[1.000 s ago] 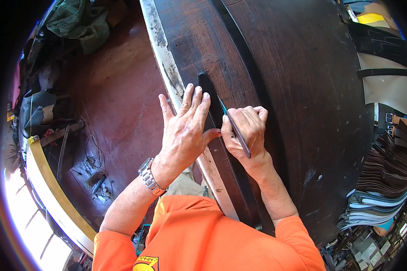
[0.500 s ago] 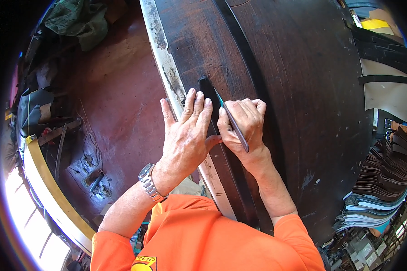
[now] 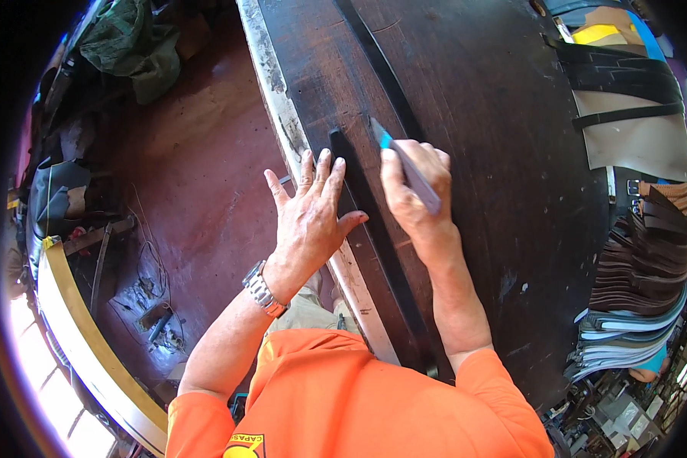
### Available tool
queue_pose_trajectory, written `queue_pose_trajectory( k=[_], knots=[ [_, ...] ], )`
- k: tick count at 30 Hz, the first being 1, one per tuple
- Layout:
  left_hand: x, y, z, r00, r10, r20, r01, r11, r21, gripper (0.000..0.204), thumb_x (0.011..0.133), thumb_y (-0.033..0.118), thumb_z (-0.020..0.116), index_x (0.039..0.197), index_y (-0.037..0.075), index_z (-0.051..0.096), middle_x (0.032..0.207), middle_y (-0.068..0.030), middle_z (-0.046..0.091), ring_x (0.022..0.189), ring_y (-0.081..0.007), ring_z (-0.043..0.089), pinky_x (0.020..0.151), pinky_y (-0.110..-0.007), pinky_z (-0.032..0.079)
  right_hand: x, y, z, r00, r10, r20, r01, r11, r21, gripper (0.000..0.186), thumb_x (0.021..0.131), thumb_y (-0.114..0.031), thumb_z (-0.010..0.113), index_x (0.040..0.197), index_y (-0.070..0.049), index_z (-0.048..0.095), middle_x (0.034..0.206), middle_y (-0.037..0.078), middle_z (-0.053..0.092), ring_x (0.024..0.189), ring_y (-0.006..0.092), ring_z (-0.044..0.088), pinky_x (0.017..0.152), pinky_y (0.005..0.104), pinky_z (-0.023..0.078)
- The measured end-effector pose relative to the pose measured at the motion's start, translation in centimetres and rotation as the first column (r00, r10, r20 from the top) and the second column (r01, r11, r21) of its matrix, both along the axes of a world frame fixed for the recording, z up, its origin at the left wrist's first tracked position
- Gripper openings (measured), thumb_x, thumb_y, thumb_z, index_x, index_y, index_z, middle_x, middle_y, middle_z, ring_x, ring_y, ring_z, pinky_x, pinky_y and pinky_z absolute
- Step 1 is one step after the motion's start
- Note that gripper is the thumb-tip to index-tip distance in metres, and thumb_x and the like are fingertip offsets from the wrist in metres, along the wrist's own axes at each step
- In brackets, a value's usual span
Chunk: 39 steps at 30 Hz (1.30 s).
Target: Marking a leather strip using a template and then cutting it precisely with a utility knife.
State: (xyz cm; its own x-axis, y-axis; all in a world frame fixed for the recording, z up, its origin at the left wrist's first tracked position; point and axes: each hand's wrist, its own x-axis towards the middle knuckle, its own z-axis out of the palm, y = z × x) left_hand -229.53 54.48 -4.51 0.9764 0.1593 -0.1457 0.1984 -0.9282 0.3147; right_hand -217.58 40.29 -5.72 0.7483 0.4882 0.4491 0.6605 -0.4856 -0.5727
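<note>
A long black strap (image 3: 385,256), apparently leather, runs along the dark wooden table (image 3: 511,214) near its pale edge. My left hand (image 3: 309,217) lies with fingers spread at the strap's left side, close below its far end; it grips nothing. My right hand (image 3: 422,183) is closed round the dark handle of a knife (image 3: 411,169), whose blade points away from me. The blade stands to the right of the strap's end, apart from it. Farther right, a second black strap (image 3: 374,57) stretches toward the far side, partly hidden by my right hand.
Stacked brown and pale strips (image 3: 637,282) lie at the table's right side. Beyond them are black straps (image 3: 618,76) and a grey-beige sheet (image 3: 633,141). The reddish floor (image 3: 206,175) lies left of the table, with a green cloth (image 3: 130,46) at the far left.
My right hand has lifted the knife off the strap's edge and turned its blade rightward of the strap. My left hand has shifted slightly left, its thumb now apart from my right hand.
</note>
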Motion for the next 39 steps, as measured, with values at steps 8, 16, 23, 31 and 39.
queue_pose_trajectory(
  k=[8,16,23,31,39],
  knots=[
    [-5.7,-5.1,0.1,1.000,0.025,0.005,-0.024,0.991,-0.128,0.096,0.085,0.050,0.074,0.155,0.003,0.029,0.162,-0.0240,0.024,0.153,-0.0361,0.017,0.113,-0.074,0.005,-7.8,-8.5,1.9,0.986,-0.051,-0.157,0.038,0.996,-0.086,0.007,0.090,-0.011,0.064,0.084,-0.008,0.062,0.074,0.008,0.063,0.069,0.0285,0.060,0.070,0.0419,0.043],
    [-6.4,-6.7,-1.5,1.000,0.016,-0.009,-0.016,0.999,-0.029,0.097,0.085,0.059,0.070,0.156,0.007,0.030,0.164,-0.0210,0.022,0.155,-0.0366,0.011,0.113,-0.075,0.004,-13.3,-11.8,0.3,0.971,-0.073,-0.227,0.057,0.995,-0.079,0.006,0.088,-0.012,0.066,0.086,-0.007,0.064,0.076,0.007,0.065,0.070,0.0264,0.060,0.074,0.0408,0.041],
    [-6.5,-7.1,-1.5,0.999,0.035,-0.026,-0.036,0.999,-0.011,0.098,0.085,0.062,0.068,0.157,0.009,0.029,0.165,-0.0186,0.019,0.155,-0.0350,0.009,0.114,-0.074,0.006,-13.8,-11.9,-0.3,0.975,-0.027,-0.220,0.006,0.995,-0.097,0.008,0.090,-0.015,0.065,0.089,-0.007,0.065,0.080,0.007,0.068,0.074,0.0231,0.062,0.080,0.0420,0.038],
    [-6.6,-7.0,-1.7,0.999,0.038,-0.030,-0.038,0.999,0.007,0.097,0.085,0.062,0.067,0.158,0.010,0.028,0.165,-0.0180,0.019,0.155,-0.0338,0.008,0.115,-0.072,0.007,-13.9,-12.1,-0.7,0.980,0.004,-0.201,-0.028,0.992,-0.120,0.010,0.091,-0.017,0.065,0.091,-0.007,0.066,0.081,0.007,0.069,0.076,0.0226,0.063,0.081,0.0429,0.037],
    [-6.6,-6.9,-2.0,0.999,0.044,-0.017,-0.044,0.999,-0.010,0.099,0.084,0.064,0.068,0.158,0.011,0.029,0.166,-0.0171,0.018,0.155,-0.0316,0.008,0.117,-0.070,0.003,-14.0,-12.7,-0.8,0.984,0.015,-0.178,-0.040,0.990,-0.134,0.009,0.090,-0.016,0.065,0.091,-0.008,0.066,0.080,0.007,0.069,0.076,0.0222,0.062,0.081,0.0425,0.037]
  ],
)
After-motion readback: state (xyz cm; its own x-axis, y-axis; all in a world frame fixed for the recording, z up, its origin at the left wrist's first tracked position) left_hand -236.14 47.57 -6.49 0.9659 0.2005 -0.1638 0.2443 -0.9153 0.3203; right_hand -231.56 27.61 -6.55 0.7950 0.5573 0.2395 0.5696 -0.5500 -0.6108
